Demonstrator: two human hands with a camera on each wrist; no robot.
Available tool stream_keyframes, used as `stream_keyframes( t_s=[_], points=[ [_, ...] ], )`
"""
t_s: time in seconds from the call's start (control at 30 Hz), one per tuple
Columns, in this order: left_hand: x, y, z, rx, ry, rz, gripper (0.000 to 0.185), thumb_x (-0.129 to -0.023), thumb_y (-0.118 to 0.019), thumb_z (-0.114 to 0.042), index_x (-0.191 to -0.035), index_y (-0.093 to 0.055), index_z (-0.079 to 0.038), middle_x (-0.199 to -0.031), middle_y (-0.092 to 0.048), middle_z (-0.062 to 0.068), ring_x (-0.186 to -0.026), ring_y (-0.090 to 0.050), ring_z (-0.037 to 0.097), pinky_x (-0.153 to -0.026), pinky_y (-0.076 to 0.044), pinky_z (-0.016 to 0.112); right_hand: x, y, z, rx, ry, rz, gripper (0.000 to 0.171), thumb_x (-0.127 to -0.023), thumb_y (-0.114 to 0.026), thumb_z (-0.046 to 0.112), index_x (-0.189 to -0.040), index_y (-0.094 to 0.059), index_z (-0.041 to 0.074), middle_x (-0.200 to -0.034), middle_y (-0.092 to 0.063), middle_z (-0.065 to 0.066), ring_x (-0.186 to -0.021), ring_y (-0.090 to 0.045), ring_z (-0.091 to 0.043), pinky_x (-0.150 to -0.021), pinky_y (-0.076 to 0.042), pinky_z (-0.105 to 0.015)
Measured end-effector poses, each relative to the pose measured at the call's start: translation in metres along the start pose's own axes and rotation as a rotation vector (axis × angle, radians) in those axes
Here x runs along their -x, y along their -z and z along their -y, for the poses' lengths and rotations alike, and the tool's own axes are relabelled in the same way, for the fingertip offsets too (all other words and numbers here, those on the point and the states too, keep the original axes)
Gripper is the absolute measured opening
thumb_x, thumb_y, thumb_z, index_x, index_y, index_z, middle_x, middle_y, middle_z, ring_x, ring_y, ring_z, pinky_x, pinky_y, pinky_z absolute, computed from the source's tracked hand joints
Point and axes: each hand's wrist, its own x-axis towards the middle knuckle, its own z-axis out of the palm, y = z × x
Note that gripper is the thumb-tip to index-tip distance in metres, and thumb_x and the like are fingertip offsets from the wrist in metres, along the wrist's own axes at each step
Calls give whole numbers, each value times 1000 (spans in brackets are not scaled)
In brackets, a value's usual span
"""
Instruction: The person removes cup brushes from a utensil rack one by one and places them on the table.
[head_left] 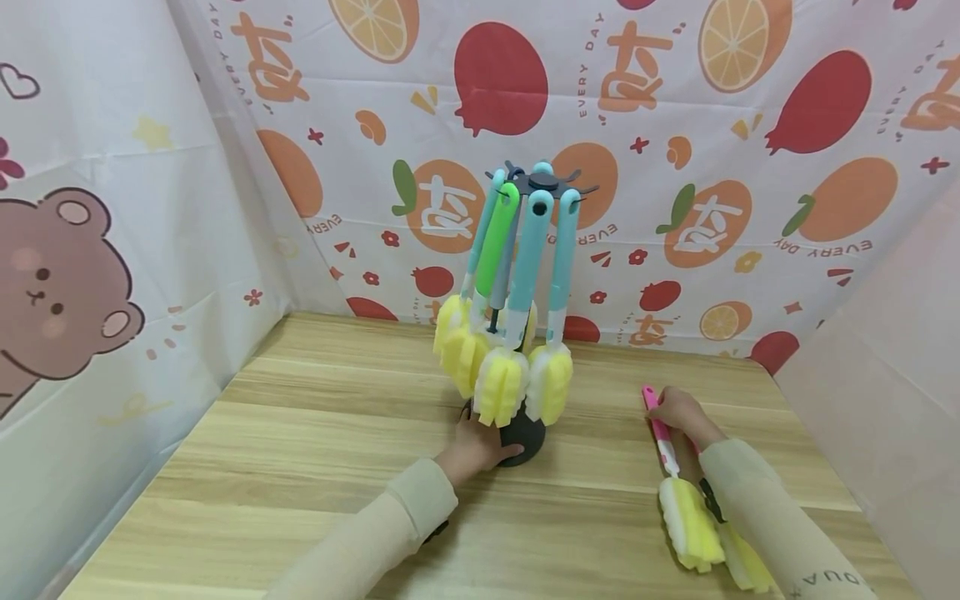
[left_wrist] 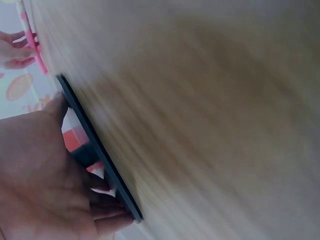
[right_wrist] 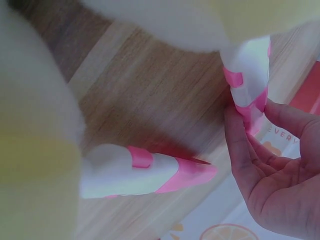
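While pinching pink handle (head_left: 660, 432), right hand (head_left: 681, 414) — outstretched

pink handle (head_left: 661, 437): smooth, glossy plastic | brush head (head_left: 686, 521): ridged, matt sponge | stand (head_left: 528, 435): smooth, matt | table (head_left: 337, 433): wood-grained, smooth, faint sheen | backdrop (head_left: 517, 79): creased, matt cloth | sleeve (head_left: 367, 533): soft, matt cloth

Fruit-print cloth (head_left: 630, 183) behind wooden tabletop (head_left: 585, 500)

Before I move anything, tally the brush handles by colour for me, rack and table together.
Light blue handles: 4
Green handle: 1
Grey-blue handle, partly hidden: 1
Pink handles: 2
Total in view: 8
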Motion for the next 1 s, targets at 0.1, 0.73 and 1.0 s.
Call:
stream_keyframes(
  t_s=[0.1, 0.73, 1.0],
  points=[
    [-1, -3, -2, -30, 24, 0, 82, -84, -51, -60, -139, -33, -3, -142, -30, 19, -129, -27, 37, -102, -27, 45, 0, 0, -1, 5, 3, -2, 25, -80, -66, 12, -85, -53, -10, -75, -53, -13, -66, -50, -23, -57, -43, -29],
    [0, 21, 13, -27, -137, 36, 77, -78, -67, -52, -130, -39, -2, -130, -39, 20, -115, -42, 31, -75, -48, 35, 0, 1, -2, -14, 6, 5, 26, -81, -66, 13, -86, -52, -10, -75, -52, -12, -67, -49, -22, -56, -42, -27],
    [-4, 28, 28, 29, -275, 74, 79, -76, -73, -41, -136, -38, -3, -135, -39, 16, -122, -39, 28, -96, -35, 34, 0, -1, -5, -42, -17, 10, 29, -84, -64, 13, -91, -51, -12, -78, -52, -15, -69, -50, -25, -58, -43, -29]
  ],
)
